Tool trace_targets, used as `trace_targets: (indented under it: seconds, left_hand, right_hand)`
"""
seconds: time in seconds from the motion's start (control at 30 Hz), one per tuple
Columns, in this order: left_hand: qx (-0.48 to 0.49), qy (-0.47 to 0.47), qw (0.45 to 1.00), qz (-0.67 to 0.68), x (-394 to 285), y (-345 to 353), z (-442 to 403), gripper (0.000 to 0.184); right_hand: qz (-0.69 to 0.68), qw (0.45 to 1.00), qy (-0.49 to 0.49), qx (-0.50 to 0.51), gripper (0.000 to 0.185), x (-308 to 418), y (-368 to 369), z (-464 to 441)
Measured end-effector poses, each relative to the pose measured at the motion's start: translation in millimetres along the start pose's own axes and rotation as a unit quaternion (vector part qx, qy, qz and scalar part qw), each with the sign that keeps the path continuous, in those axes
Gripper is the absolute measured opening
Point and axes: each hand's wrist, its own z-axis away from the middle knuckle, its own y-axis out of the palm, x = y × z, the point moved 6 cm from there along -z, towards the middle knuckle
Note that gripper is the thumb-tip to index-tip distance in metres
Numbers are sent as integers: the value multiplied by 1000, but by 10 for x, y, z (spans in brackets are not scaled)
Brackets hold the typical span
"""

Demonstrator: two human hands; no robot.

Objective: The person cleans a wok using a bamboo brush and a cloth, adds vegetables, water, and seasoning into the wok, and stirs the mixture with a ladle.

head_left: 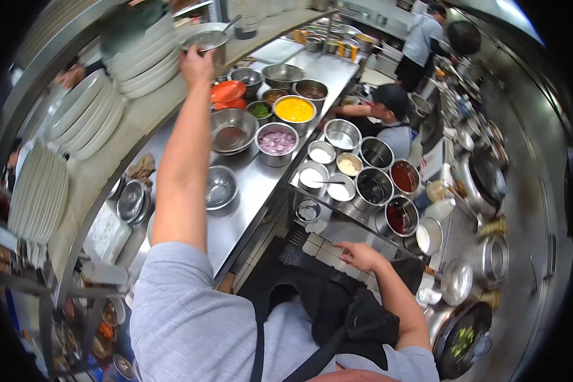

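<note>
My left hand (pixel 198 67) is raised to the shelf, its fingers closed on the near side of a round metal container (pixel 215 52). A spoon handle (pixel 232 23) sticks out of that container; its contents are hard to make out. Stacked white bowls (pixel 143 60) stand just left of this hand. Below it on the counter are red bowls (pixel 228 92) and a wide steel bowl (pixel 233 130). My right hand (pixel 361 256) hangs in the air in front of my body, holding nothing, index finger stretched out. The pot of dark red liquid (pixel 401 215) is among the things nearest to it.
A steel counter (pixel 251 175) bears tubs of chopped red onion (pixel 276 141) and yellow liquid (pixel 295 109). Pots of sauces and powders fill the cart (pixel 363 219). One person (pixel 391 118) bends beyond it; another (pixel 421 41) stands farther back. A wok (pixel 463 344) with green pieces sits lower right.
</note>
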Motion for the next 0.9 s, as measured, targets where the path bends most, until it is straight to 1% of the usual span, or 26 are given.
trace_targets:
  seconds: [0.03, 0.07, 0.1, 0.13, 0.17, 0.2, 0.23, 0.27, 0.3, 0.33, 0.4, 0.43, 0.47, 0.5, 0.53, 0.6, 0.63, 0.67, 0.73, 0.8, 0.83, 0.87, 0.9]
  left_hand:
    - [12, 15, 1000, 12, -127, -48, 52, 31]
    - [24, 65, 998, 7, -340, -145, 168, 27]
    - [53, 91, 993, 53, -487, -178, 304, 25]
    - [50, 149, 985, 72, -608, -175, 476, 23]
    - [80, 163, 974, 136, -895, -281, 742, 22]
    - [106, 171, 965, 165, -1150, -350, 1002, 20]
    - [125, 179, 960, 176, -1316, -325, 1267, 21]
    - [244, 63, 931, 263, -1359, -154, 1584, 24]
    - [253, 131, 919, 273, -1530, -103, 1910, 27]
    - [254, 169, 898, 317, -1858, -207, 2253, 29]
    - [368, 124, 845, 368, -2267, -136, 3009, 31]
    - [390, 126, 820, 400, -2464, -120, 3387, 32]
    - [408, 160, 801, 408, -2752, -232, 3689, 32]
    - [425, 153, 772, 447, -2887, -161, 4079, 32]
    - [453, 153, 748, 460, -3120, -254, 4353, 32]
    - [498, 163, 697, 490, -3491, -382, 4886, 32]
    - [522, 167, 667, 505, -3681, -432, 5129, 31]
    - [535, 171, 648, 515, -3862, -481, 5341, 31]
    - [559, 203, 603, 532, -4262, -599, 5758, 32]
    - [578, 206, 564, 553, -4660, -675, 6172, 32]
    - [585, 213, 550, 556, -4863, -729, 6357, 31]
    - [593, 218, 537, 559, -5067, -778, 6543, 31]
    - [586, 231, 522, 575, -5274, -836, 6705, 31]
  right_hand:
    - [-18, 1000, -2, -16, 44, -36, -54, 73]
    - [-34, 999, -5, -32, 44, -64, -122, 145]
    - [-36, 998, -2, -49, 44, -58, -221, 220]
    - [-46, 997, 9, -59, 44, -42, -325, 289]
    - [-59, 994, 3, -95, 45, 2, -464, 373]
    - [-73, 989, 0, -131, 45, 47, -601, 474]
    - [-98, 982, -3, -159, 49, 120, -741, 571]
    - [-122, 975, -5, -187, 54, 206, -865, 669]
    - [-186, 954, -14, -235, 61, 291, -983, 783]
    - [-247, 926, -21, -286, 69, 352, -1071, 886]
    - [-342, 842, -75, -410, 81, 375, -1184, 1103]
    - [-381, 811, -74, -437, 83, 315, -1174, 1215]
    - [-416, 777, -76, -465, 84, 233, -1164, 1351]
    - [-409, 767, -59, -491, 85, 138, -1150, 1510]
    - [-398, 723, -64, -561, 59, -2, -1095, 1707]
    - [-215, 736, 26, -641, 23, -219, -1001, 2265]
    - [-123, 723, 44, -678, 9, -99, -1013, 2597]
    - [-57, 752, 59, -654, 8, -153, -953, 2865]
    - [16, 787, 106, -608, 10, -274, -808, 3435]
    - [32, 754, 97, -649, 12, -418, -636, 4096]
    - [25, 728, 115, -676, 14, -496, -524, 4452]
    - [-24, 700, 129, -702, 14, -618, -380, 4793]
    - [-56, 674, 117, -727, 14, -731, -225, 5111]
